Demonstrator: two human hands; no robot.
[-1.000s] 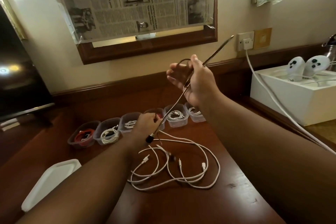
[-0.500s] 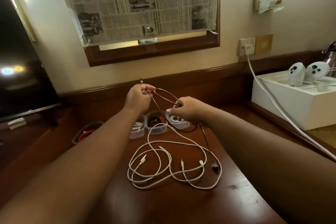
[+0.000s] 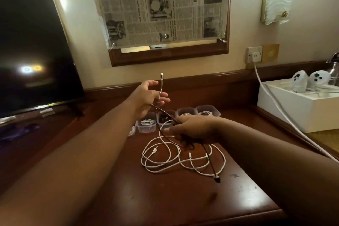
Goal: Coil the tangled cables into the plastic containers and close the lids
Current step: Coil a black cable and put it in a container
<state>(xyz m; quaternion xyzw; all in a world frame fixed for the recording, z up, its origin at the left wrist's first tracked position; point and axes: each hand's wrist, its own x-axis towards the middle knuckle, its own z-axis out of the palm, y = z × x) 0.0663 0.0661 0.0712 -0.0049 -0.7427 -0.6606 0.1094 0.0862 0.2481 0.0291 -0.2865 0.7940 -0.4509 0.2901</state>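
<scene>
Head view looks down on a dark red-brown wooden surface (image 3: pixel 165 194) with both bare arms reaching forward over it. The left hand (image 3: pixel 148 97) is raised above the row of small clear plastic containers (image 3: pixel 146 124), its fingers spread loosely, and a thin dark braided cable (image 3: pixel 161 111) passes through its grip; the silver connector end (image 3: pixel 162 76) of that cable stands up above the fingers. From there the dark cable arcs down to the right hand (image 3: pixel 190 128), whose fingers curl round a gathered loop of it just in front of the containers. The cable's other end hangs from the right hand, and its black plug (image 3: pixel 217 179) lies on the surface nearer the camera than the containers. Beneath the right hand a tangle of thin white cables (image 3: pixel 176 161) lies in loose loops on the surface, in front of the containers. The visible containers stand open in a row and several hold coiled white cable. To the right of the containers sits a white box (image 3: pixel 297 113) with two white rounded devices (image 3: pixel 310 81) on top, and to their left stands a dark television screen (image 3: pixel 33 46).
</scene>
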